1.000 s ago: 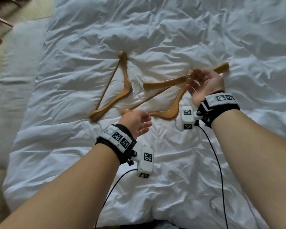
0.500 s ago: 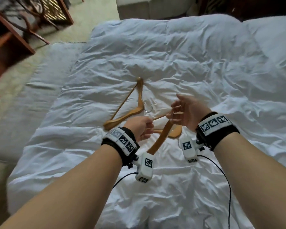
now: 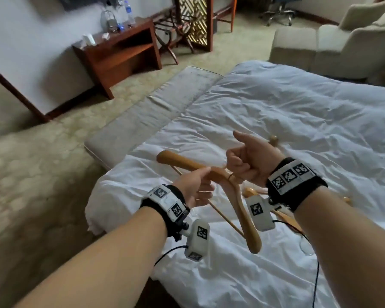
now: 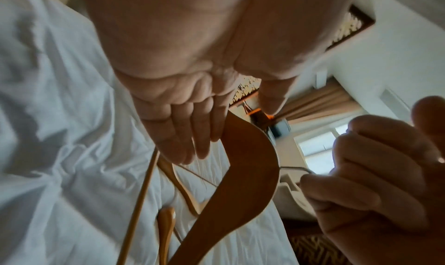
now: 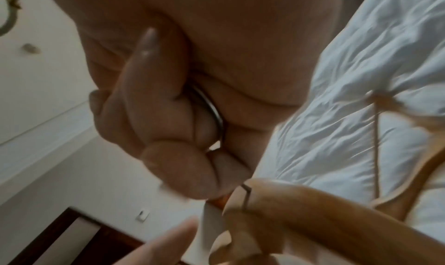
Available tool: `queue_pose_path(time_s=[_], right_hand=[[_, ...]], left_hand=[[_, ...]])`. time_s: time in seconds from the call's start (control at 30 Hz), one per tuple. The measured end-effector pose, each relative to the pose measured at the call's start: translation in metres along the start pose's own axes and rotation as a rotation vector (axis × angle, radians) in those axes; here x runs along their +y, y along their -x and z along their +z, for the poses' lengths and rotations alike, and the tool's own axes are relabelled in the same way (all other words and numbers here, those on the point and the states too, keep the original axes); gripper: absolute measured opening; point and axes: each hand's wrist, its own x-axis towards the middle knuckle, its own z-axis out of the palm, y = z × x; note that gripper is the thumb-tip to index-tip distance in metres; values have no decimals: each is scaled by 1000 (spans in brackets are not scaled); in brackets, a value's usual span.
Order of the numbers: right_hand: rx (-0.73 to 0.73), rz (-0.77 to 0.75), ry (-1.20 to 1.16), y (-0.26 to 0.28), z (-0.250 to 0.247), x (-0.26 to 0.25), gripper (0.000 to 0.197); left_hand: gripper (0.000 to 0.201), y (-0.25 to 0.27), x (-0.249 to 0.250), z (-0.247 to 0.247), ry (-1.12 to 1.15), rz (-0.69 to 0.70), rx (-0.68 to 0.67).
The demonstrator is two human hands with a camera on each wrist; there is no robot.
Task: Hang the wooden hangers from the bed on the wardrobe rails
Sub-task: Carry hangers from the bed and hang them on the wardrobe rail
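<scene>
- Surroundings: a bed (image 3: 298, 121) with a rumpled white duvet fills the right of the head view. A grey padded bench (image 3: 151, 121) runs along its far edge.
- Beyond the bench, a dark wooden desk (image 3: 120, 52) stands at the wall and carries bottles. A folding luggage rack (image 3: 171, 38) stands beside it, then a lattice screen (image 3: 193, 18).
- A pale armchair (image 3: 342, 41) with a footstool stands past the far corner of the bed.
- Held hanger (image 3: 236, 196): the wooden hanger is raised above the duvet, between both hands.
- Left hand (image 3: 193, 190): its fingers (image 4: 199, 134) and thumb are curled round the hanger's upper arm, close to the neck.
- Right hand (image 3: 249, 163): closed in a fist on the metal hook (image 5: 214, 113), which passes between the curled fingers and the palm; the thumb is raised.
- Orientation: the hanger's long axis runs from upper left to lower right in the head view. One arm end points toward the bench, the other down toward the person. The trouser bar lies on the left-hand side.
- Remaining hangers (image 3: 253, 192): wooden hangers lie on the duvet under the right wrist, partly hidden by the wrist camera (image 3: 259, 212). Their number cannot be told.
</scene>
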Motion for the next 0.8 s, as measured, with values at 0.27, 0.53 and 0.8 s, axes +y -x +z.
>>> queue_pose_path(time_s=[0.27,0.53,0.8], right_hand=[[-468,149,16,-86,170,-11,57],[-199,13,349,-120,377,21,56],[-170,55,488,-122,545,105,52]], left_hand=[[44,74,-56,-135,648,160,63],[47,188,-142,-266,909,358,449],[58,308,-254,-361,1210,431,737]])
